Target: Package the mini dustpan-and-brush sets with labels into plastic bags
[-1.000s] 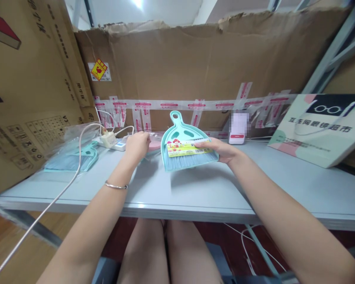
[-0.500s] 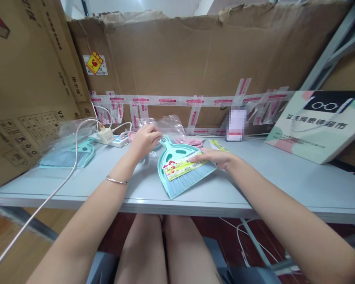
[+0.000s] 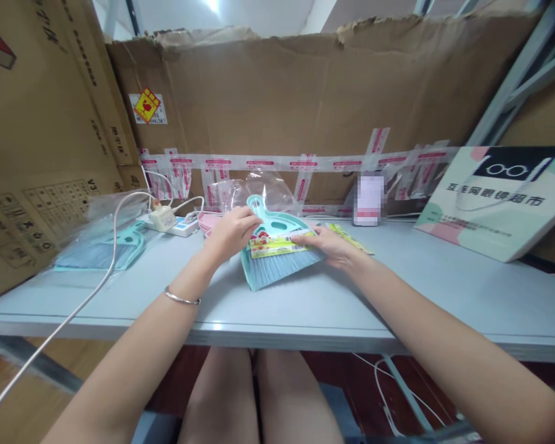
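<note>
A mint-green dustpan (image 3: 281, 223) is tilted up over the table, with a blue-bristled hand brush (image 3: 282, 269) lying in it. Across the brush runs a yellow printed label (image 3: 274, 246) with red mushroom pictures. My right hand (image 3: 330, 245) grips the right side of dustpan and brush together, thumb pressed over the label's end. My left hand (image 3: 235, 232) is closed at the left edge of the dustpan beside the label's left end; its fingertips are partly hidden. Clear plastic wrapping (image 3: 263, 185) stands behind the dustpan's handle.
A wrapped dustpan set (image 3: 99, 250) lies at left, crossed by a white cable (image 3: 115, 237). Near it are a power strip (image 3: 185, 226) and a pink item (image 3: 207, 222). A yellow card (image 3: 349, 239), a phone (image 3: 369, 198) and a printed box (image 3: 494, 203) are at right. Cardboard (image 3: 259, 92) walls the back.
My left hand has come down from beside the handle to the label's left end. The dustpan and brush have turned slightly and risen away from me, covering pink items behind.
</note>
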The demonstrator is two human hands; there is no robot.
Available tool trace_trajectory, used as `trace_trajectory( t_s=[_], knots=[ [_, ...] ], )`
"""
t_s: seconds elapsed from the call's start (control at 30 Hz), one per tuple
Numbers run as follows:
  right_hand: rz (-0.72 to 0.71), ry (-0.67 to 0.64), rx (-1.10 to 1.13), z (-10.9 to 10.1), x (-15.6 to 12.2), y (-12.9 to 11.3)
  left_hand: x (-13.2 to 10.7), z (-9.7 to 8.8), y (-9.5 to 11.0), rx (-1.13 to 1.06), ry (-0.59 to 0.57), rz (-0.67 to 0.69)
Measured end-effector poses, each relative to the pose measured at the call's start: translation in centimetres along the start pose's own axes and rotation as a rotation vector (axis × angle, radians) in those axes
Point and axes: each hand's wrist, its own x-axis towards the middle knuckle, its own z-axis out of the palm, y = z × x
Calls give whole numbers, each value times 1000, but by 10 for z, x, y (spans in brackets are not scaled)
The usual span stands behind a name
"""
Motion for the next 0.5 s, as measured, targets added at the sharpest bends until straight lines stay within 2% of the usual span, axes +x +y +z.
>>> trace_trajectory(
  t_s=[0.07, 0.17, 0.27, 0.33, 0.43, 0.5],
  knots=[
    [-36, 24, -35, 4, 2, 3, 2, 2, 6, -9, -50, 37],
    [-93, 130, -82, 6, 5, 6, 2, 2, 10, 8, -112, 45],
    [-140, 251, -82, 5, 6, 6, 1, 1, 9, 28, -118, 9],
    [-163, 260, -66, 5, 6, 5, 0, 2, 8, 9, -113, -7],
    [-165, 247, -31, 6, 5, 4, -1, 3, 11, -26, -62, -43],
    [-155, 277, 11, 6, 6, 3, -1, 2, 15, -41, 63, -133]
  ],
)
